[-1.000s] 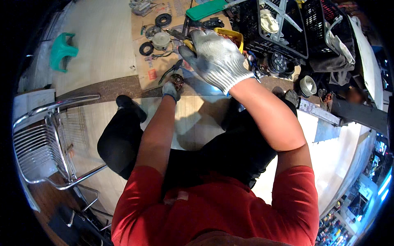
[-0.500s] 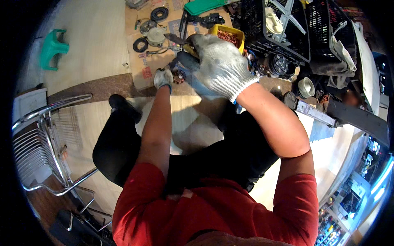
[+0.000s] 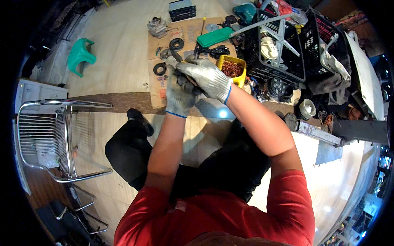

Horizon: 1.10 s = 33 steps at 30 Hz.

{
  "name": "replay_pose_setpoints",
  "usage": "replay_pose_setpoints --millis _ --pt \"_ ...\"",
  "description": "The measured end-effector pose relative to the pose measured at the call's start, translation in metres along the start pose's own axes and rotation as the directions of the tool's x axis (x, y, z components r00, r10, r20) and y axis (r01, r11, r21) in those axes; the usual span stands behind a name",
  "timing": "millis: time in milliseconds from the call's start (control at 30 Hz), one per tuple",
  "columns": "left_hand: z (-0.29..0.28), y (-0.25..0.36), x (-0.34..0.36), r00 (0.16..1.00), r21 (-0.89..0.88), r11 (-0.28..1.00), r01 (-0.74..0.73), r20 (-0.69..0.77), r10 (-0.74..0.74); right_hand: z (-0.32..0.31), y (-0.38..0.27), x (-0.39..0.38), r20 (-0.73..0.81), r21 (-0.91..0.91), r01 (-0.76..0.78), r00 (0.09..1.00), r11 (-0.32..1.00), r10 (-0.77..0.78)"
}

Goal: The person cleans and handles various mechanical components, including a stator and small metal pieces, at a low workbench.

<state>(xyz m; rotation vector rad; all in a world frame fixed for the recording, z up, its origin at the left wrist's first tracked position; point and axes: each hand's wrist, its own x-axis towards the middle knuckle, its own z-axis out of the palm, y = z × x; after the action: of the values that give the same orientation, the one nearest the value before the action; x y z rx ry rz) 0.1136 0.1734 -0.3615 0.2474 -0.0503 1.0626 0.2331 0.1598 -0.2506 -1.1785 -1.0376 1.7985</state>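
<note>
My left hand and my right hand, both in grey-white knit gloves, meet above the cardboard. My left fingers are closed around a dark part, mostly hidden between the gloves. My right hand is closed over a dark-nosed tool, seemingly the pliers seen earlier, its handles mostly covered. Just past my hands lie black rings and small metal parts. A yellow tub of copper-coloured pieces stands right beside my right hand. A green flat object lies farther back.
Two black crates with parts and frames stand at the right, near a white fan wheel and a metal beam. A green stool and chrome chair are at the left. A metal housing sits at the back.
My left hand has risen from the cardboard with the small round part to meet my right hand. My right hand has turned, its fingers now over the tool. The view has shifted.
</note>
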Motion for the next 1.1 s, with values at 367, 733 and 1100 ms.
replay_pose_setpoints --millis 367,733,1100 --pt "0.088 0.134 0.012 0.922 0.76 0.642 0.105 -0.316 0.223 -0.088 0.018 0.041 -0.316 0.079 0.185 0.937 0.98 -0.151" --pt "0.074 0.13 -0.021 0.982 0.597 -0.785 0.165 -0.175 0.073 -0.209 0.183 0.105 -0.507 -0.858 -0.51 0.819 -0.063 0.269" --pt "0.083 0.12 -0.023 0.96 0.301 -0.953 -0.04 -0.255 -0.12 -0.289 0.299 0.133 -0.764 -0.636 -0.769 0.617 -0.062 0.191"
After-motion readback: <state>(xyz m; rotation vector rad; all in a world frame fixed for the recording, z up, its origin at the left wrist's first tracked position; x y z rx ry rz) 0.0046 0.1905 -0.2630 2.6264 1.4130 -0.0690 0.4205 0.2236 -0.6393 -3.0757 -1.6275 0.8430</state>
